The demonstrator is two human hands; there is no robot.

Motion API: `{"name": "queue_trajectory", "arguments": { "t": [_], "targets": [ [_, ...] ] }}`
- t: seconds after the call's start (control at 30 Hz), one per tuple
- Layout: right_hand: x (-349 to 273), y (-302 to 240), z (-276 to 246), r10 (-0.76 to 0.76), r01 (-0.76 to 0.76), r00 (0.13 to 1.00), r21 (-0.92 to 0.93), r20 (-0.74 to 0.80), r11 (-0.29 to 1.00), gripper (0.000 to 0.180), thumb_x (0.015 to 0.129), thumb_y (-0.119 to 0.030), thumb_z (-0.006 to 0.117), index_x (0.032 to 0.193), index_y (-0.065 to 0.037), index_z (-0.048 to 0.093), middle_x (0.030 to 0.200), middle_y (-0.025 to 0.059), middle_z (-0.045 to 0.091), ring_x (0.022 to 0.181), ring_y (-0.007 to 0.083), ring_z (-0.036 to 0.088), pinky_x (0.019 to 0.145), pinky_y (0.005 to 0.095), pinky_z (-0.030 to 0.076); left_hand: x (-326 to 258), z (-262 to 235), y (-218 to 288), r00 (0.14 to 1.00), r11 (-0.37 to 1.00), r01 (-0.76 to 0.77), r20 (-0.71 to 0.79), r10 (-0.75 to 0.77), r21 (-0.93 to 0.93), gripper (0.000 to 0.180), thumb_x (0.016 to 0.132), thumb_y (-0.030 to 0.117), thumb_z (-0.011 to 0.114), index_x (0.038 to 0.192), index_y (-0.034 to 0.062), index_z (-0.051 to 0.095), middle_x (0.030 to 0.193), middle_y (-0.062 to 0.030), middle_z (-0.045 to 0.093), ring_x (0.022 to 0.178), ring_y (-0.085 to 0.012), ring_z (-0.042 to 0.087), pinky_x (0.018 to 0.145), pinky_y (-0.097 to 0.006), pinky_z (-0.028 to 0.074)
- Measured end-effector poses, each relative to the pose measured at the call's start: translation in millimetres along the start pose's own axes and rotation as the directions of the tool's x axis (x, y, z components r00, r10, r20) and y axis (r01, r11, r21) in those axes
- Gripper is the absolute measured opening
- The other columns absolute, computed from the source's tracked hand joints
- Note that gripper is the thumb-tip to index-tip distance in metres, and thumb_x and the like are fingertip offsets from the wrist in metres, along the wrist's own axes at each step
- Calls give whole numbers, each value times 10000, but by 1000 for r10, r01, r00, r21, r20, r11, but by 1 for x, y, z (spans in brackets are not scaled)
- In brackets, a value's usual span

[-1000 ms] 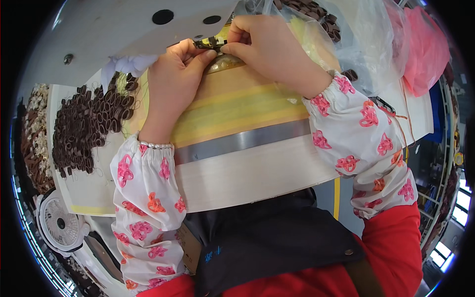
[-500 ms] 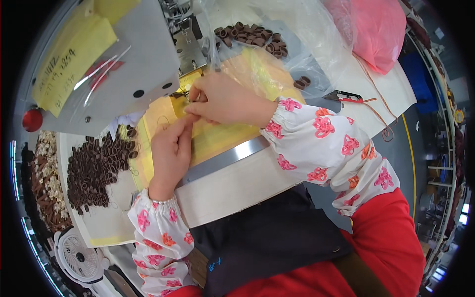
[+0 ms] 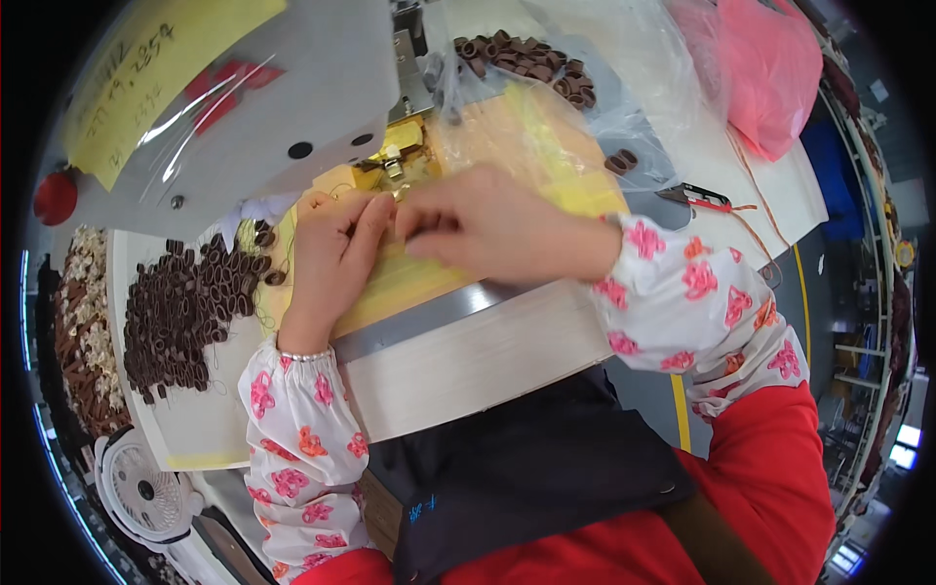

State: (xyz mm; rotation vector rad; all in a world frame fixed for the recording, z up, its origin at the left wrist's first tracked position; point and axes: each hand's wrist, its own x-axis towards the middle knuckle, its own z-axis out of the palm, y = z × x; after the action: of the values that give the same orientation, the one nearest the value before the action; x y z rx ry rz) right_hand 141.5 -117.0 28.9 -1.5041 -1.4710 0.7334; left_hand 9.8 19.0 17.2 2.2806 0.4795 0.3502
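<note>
My left hand (image 3: 334, 244) is closed in a pinch in front of the sewing machine (image 3: 322, 93), its thumb and fingertips pressed together. Whatever it grips is hidden. Close beside it on the right, my right hand (image 3: 502, 226) has its fingers curled in, slightly blurred; I cannot make out what is between them. Both hands are over the yellow-covered work surface (image 3: 409, 283), just nearer than the metal presser foot (image 3: 393, 168). Left of my left hand lies a heap of small brown loops (image 3: 185, 317), some with loose threads.
More brown loops (image 3: 526, 60) lie on clear plastic at the back, with two brown loops (image 3: 621, 161) apart from them. Red-handled thread snips (image 3: 704, 198) rest on the right near a pink bag (image 3: 770, 78). A white fan (image 3: 146, 487) stands lower left.
Both hands have come away from the presser foot, which is now more exposed. My right hand has moved right, my left slightly left and up. The whole view has shifted a little.
</note>
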Motion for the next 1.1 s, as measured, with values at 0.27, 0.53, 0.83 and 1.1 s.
{"name": "queue_trajectory", "arguments": {
  "t": [0.27,0.53,0.83,1.1],
  "targets": [
    [44,13,-22,352,-386,920,247,171,889,185,790,-109,639,821,15,507,648,67,582,549,98,568,499,211,449,2,4,-7,993,987,30,-108,-47,-157,172,763,86,637,928,35,644,501,18,367,475,-57,329,462,-231,283],
    [39,49,-4,-304,197,913,-359,-272,912,133,743,-66,653,805,23,576,660,113,598,579,187,593,533,265,469,18,11,2,952,971,221,-196,-236,-96,205,760,184,655,832,-6,637,499,7,471,475,-47,414,471,-218,345],
    [41,46,-5,-343,204,886,-402,-312,893,93,734,-60,642,756,16,592,619,120,579,543,220,568,498,294,433,20,13,-2,920,932,285,-207,-331,-223,246,782,228,650,808,-17,638,512,20,521,480,-19,427,477,-191,361],
    [39,38,-7,-260,122,919,-412,-297,903,53,732,-40,556,711,6,538,681,156,575,653,338,559,583,401,444,23,13,-9,928,937,275,-195,-317,-213,256,781,249,657,804,-6,642,497,29,501,485,-12,412,478,-187,354]
  ]
}}
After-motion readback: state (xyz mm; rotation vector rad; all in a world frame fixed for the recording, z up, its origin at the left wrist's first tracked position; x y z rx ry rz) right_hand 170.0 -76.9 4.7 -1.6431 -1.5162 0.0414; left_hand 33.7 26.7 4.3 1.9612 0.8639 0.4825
